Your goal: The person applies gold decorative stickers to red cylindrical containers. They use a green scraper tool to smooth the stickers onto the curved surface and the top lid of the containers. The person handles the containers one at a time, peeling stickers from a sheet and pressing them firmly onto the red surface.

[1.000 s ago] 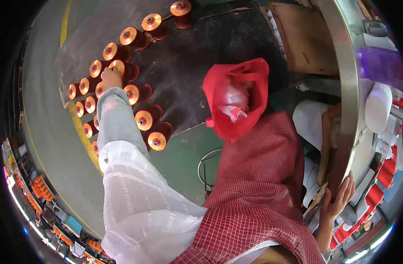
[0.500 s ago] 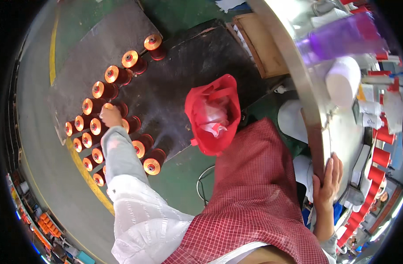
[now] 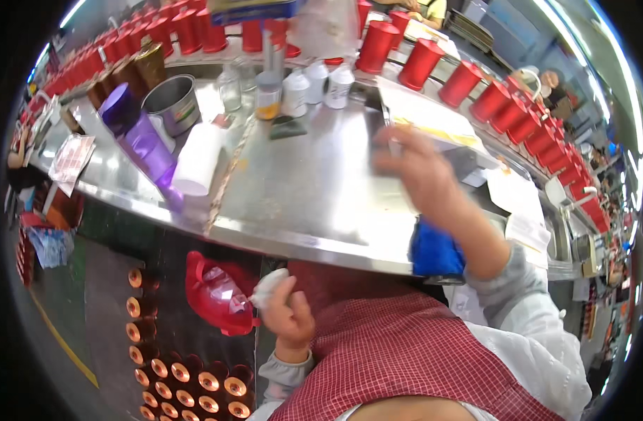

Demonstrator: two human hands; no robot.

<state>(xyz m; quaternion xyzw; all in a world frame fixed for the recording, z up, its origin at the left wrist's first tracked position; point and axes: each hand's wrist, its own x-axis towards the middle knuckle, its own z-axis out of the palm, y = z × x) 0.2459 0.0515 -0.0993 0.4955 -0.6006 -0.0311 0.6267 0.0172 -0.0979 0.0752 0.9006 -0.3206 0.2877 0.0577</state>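
My left hand [image 3: 287,317] is low, just below the table's front edge, with its fingers closed on a crumpled white cloth [image 3: 270,288]. Beside it, to the left, a red bag [image 3: 196,298] gapes around clear plastic. My right hand [image 3: 430,179] hovers above the metal table [image 3: 321,189], near a shallow white tray [image 3: 430,116]. Its fingers are smeared by motion, and I cannot make out anything in them. A blue object [image 3: 437,249] lies at the table edge under my right forearm.
Copper-coloured wire spools [image 3: 208,381] stand in rows on a dark board at lower left. A purple cup [image 3: 147,144], a white cylinder [image 3: 198,160], a metal pot [image 3: 172,102] and white bottles [image 3: 340,85] stand on the table. Red cylinders [image 3: 421,63] line the back.
My view has swung from the floor spools to the table. My left hand has left the spools and come close to my body. My right hand has lifted off the table edge and reached over the tabletop.
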